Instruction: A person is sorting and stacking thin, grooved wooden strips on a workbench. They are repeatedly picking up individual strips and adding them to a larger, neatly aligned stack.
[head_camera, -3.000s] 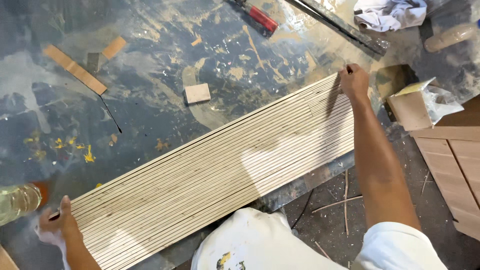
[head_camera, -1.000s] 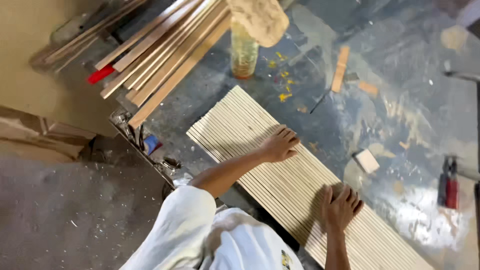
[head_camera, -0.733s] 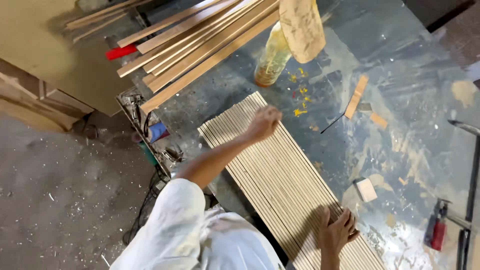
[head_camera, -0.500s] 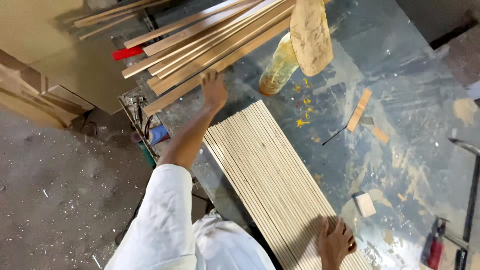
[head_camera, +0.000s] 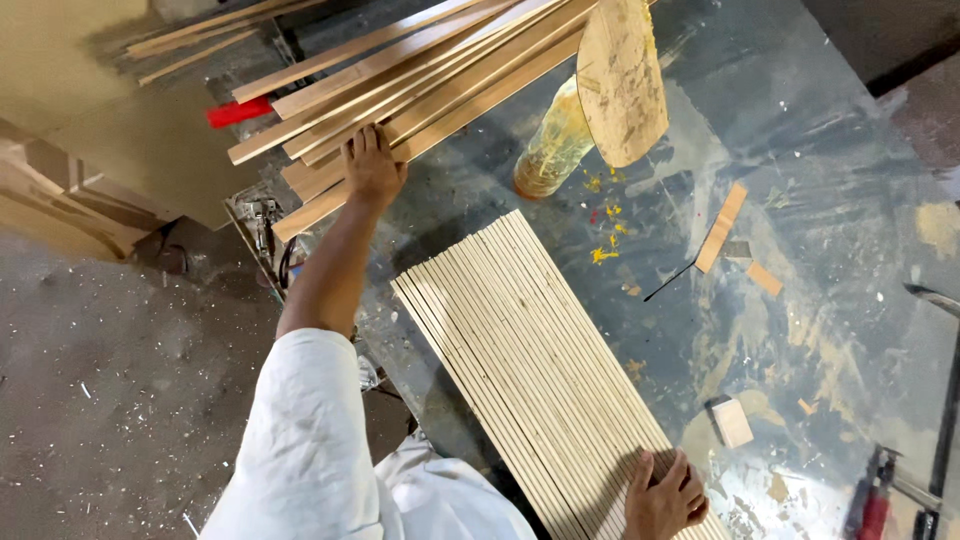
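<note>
My left hand (head_camera: 372, 165) reaches out to a pile of long wooden strips (head_camera: 430, 70) at the top left and lies on their near ends, fingers spread over them. My right hand (head_camera: 665, 495) rests flat on the near end of a panel of thin pale slats (head_camera: 530, 350) laid side by side on the stained workbench (head_camera: 800, 150). The panel runs diagonally from the bench's middle toward me. My white sleeve covers the left upper arm.
A plastic bottle of yellowish glue (head_camera: 550, 150) stands beyond the panel, with an oval wooden piece (head_camera: 620, 80) over it. A small wood block (head_camera: 732, 422) and offcuts (head_camera: 722, 227) lie to the right. A red-handled tool (head_camera: 872, 510) is at the bottom right. Brown boards (head_camera: 90, 130) lean at left.
My left hand has left the slat panel and moved up and left onto the pile of long strips. My right hand has stayed on the panel's near end. The view has swung round.
</note>
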